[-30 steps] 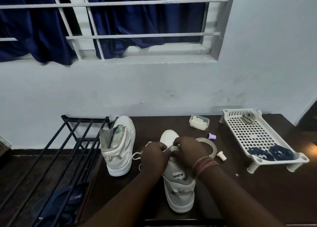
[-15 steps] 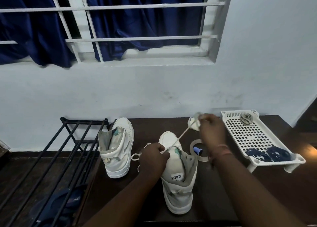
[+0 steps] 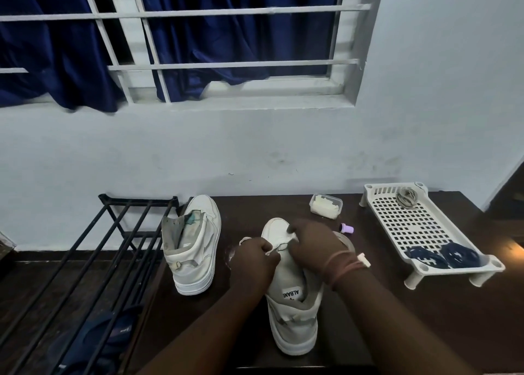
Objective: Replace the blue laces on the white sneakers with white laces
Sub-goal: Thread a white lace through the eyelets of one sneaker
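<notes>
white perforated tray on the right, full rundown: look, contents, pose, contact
The tray is white plastic by its look, rectangular, with a grid-perforated floor, a low rim with slots along the far end, and short legs with round corner sockets. It stands level on the dark table, right of the hands, touching neither. Two dark blue lace bundles lie at its near end; a greyish coil sits in the far corner.

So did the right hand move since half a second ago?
Yes. The right hand came back toward the person, away from the small clear box by the wall, and is now down on the near sneaker beside the left hand.
</notes>
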